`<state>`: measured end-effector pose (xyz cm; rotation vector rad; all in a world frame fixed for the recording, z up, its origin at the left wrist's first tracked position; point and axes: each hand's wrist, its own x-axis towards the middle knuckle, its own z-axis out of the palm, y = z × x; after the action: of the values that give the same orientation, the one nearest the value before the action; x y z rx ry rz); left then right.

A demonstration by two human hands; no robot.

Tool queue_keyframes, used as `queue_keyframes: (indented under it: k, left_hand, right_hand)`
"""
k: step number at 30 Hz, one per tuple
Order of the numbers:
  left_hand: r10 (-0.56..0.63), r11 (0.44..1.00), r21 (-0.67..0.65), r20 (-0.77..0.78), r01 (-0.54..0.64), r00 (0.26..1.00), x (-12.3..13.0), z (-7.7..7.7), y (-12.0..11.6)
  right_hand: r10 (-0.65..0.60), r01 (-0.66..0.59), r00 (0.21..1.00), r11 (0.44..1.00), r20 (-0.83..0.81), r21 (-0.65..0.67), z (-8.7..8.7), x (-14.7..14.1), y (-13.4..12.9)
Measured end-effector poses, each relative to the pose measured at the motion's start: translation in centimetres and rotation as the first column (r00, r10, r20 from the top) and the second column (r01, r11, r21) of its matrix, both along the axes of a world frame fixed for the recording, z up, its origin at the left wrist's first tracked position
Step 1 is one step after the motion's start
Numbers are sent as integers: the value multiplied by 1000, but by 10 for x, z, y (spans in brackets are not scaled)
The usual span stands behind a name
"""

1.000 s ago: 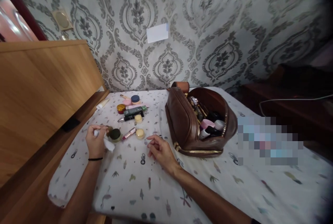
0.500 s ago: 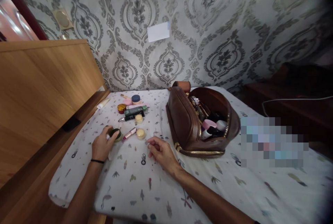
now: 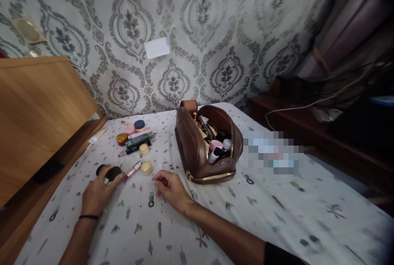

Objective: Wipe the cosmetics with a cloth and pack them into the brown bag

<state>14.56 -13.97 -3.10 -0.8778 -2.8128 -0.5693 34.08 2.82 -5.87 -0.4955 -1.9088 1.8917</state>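
My left hand (image 3: pixel 100 191) is closed around a dark green round jar (image 3: pixel 114 174), low over the patterned cloth, with another dark round item (image 3: pixel 101 170) at its fingertips. To the right of the jar lies a pink lipstick-like tube (image 3: pixel 133 170), next to a small cream-coloured jar (image 3: pixel 146 167). My right hand (image 3: pixel 172 191) rests near that jar, fingers loosely curled but apart, holding nothing. Further back are a second cream jar (image 3: pixel 143 149), a dark tube (image 3: pixel 139 145), a red-gold jar (image 3: pixel 122 139) and a blue-lidded jar (image 3: pixel 139 125).
A brown leather bag (image 3: pixel 192 146) stands unzipped right of centre, with several cosmetics inside. A wooden cabinet (image 3: pixel 40 113) borders the left side. Near it lies a pale tube (image 3: pixel 97 135). A blurred patch (image 3: pixel 273 152) covers something at the right.
The view has turned to the right. The dark green jar in my left hand now looks tilted, and a dark round item shows beside it. My right hand keeps much the same pose.
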Motion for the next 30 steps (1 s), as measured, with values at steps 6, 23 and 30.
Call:
queue_keyframes:
  k: [6,23,30]
  left_hand:
    - [19,995,95,39,-22,999,1,-2,4]
    - [113,963,243,29,-117,993,-29,1,-17]
    - [38,965,252,146,-74,989,-32,1,-12]
  right_hand:
    - [2,-2,1000,1000,-15,17,-2,-1,3]
    - [38,-38,999,999,6,26,3,1,3]
    - [42,-41,999,998,-21,38,1,1,3]
